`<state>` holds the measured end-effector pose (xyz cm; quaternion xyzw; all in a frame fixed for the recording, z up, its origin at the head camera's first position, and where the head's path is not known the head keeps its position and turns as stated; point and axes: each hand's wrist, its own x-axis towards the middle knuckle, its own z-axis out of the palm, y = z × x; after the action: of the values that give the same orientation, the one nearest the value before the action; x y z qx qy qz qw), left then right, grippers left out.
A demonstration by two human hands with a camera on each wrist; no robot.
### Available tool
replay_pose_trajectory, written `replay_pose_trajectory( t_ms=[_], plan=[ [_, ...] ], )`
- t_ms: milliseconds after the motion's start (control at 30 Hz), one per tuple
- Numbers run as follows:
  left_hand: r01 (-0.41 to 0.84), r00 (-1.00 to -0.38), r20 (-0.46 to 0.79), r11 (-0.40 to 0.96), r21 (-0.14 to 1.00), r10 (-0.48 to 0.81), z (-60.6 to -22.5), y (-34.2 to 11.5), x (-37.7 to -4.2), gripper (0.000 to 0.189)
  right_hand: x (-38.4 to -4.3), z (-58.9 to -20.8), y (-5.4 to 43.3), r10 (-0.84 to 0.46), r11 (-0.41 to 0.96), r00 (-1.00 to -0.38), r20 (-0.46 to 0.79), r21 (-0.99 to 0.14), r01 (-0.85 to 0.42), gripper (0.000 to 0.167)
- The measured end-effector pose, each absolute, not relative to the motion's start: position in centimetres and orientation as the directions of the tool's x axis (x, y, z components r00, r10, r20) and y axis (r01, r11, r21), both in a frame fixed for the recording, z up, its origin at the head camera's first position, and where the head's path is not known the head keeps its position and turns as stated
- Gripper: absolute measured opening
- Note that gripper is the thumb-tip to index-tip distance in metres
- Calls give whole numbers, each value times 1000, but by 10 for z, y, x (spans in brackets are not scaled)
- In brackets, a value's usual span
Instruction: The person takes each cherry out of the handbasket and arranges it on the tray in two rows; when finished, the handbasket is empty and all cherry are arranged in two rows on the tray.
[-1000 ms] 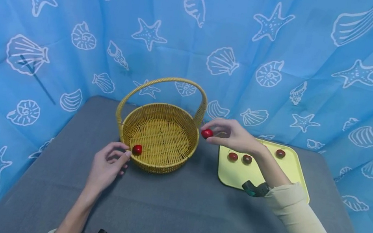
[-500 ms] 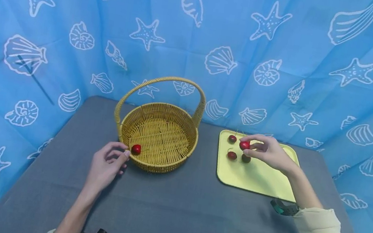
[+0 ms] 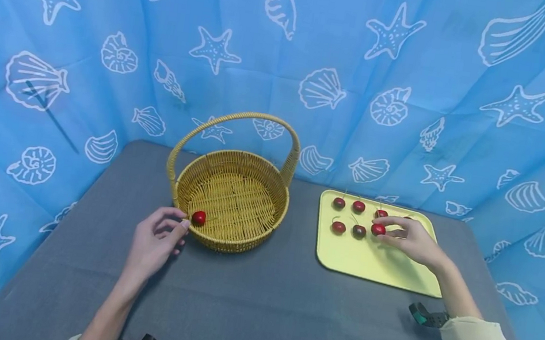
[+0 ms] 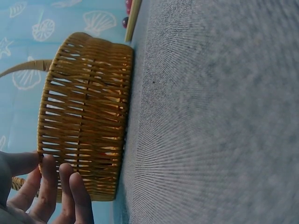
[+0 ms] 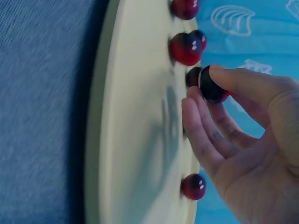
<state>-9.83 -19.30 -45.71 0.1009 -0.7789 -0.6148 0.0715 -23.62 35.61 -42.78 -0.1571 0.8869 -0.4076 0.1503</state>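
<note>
My left hand (image 3: 154, 243) pinches the near left rim of a round wicker basket (image 3: 232, 240), thumb and forefinger meeting at the edge in the left wrist view. Just inside that rim a bright red cherry (image 3: 199, 218) lies on the basket floor. Over at the right, my right hand (image 3: 414, 242) holds another cherry (image 5: 212, 86) between thumb and fingertips, close over a pale yellow tray (image 3: 374, 265). Dark red cherries stand in rows on the tray, among them a stemmed cherry (image 3: 339, 227) and a darker cherry (image 3: 359, 231). Part of the back row is hidden behind my right hand.
The basket's tall arched handle (image 3: 246, 115) rises over its middle. Grey cloth (image 3: 251, 318) covers the table, and a blue curtain (image 3: 278, 54) printed with shells and starfish hangs right behind it. Black straps sit at both wrists.
From beside the basket, my right hand has moved right to the tray with the cherry in its fingers, uncovering cherries on the tray's left. My left hand stays at the rim.
</note>
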Motion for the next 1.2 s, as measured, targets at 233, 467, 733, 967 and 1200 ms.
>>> replay_pose_trajectory(
  t_ms=[233,467,733,967,1200],
  plan=[
    [-81,-969,-24,228,970,-246,-457,-193,-98,33,-241,-443,365,-374,683,-914,-158,-713,-156,45],
    [-100,-967,-35,247,964,-252,-456,-192,-98,30,-244,-450,368,-381,694,-916,-128,-694,-192,42],
    [-110,-965,-37,272,956,-261,-456,-192,-100,26,-242,-446,373,-402,680,-906,-135,-706,-197,46],
    [-98,-967,-26,276,956,-254,-457,-192,-99,27,-237,-430,377,-402,667,-910,-105,-714,-213,44],
    [-105,-966,-34,272,956,-256,-456,-192,-100,27,-234,-409,362,-421,669,-907,-7,-678,-306,40]
  ],
)
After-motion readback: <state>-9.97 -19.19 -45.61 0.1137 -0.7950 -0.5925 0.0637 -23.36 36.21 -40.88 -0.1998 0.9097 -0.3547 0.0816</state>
